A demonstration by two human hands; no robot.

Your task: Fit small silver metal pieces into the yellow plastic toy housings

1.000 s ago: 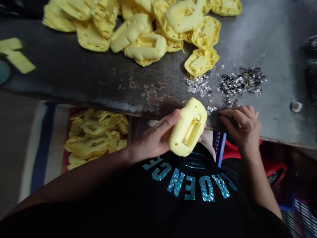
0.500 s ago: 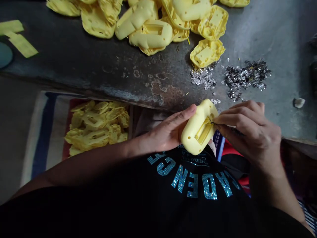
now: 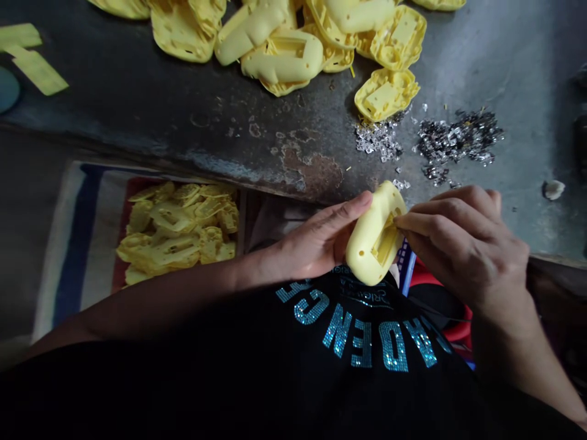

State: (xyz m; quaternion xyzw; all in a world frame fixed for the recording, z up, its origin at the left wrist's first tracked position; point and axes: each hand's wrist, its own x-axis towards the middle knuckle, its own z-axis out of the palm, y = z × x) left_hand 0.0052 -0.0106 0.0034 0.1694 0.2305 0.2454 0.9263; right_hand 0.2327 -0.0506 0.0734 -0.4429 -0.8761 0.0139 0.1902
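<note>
My left hand is wrapped round a rounded yellow plastic shell, held tilted just off the table's front edge. A long rectangular slot, like a battery compartment, faces up and to the right in it, with small round holes near the ends. At the upper end of that slot, the pinched fingertips of my right hand press in. The small dark metal piece between them is now mostly hidden by the fingers. Beyond the shell lie a pile of small silvery metal pieces and a darker pile of metal pieces.
Several yellow shells are heaped along the far side of the dark metal table. One open half-shell touches the silvery pile. A box of yellow parts stands below the edge at left. A whitish lump lies at right.
My right hand has come from the table beside the metal pieces to the shell's slot, bringing a small dark piece. My left hand has shifted right and tilted the shell more.
</note>
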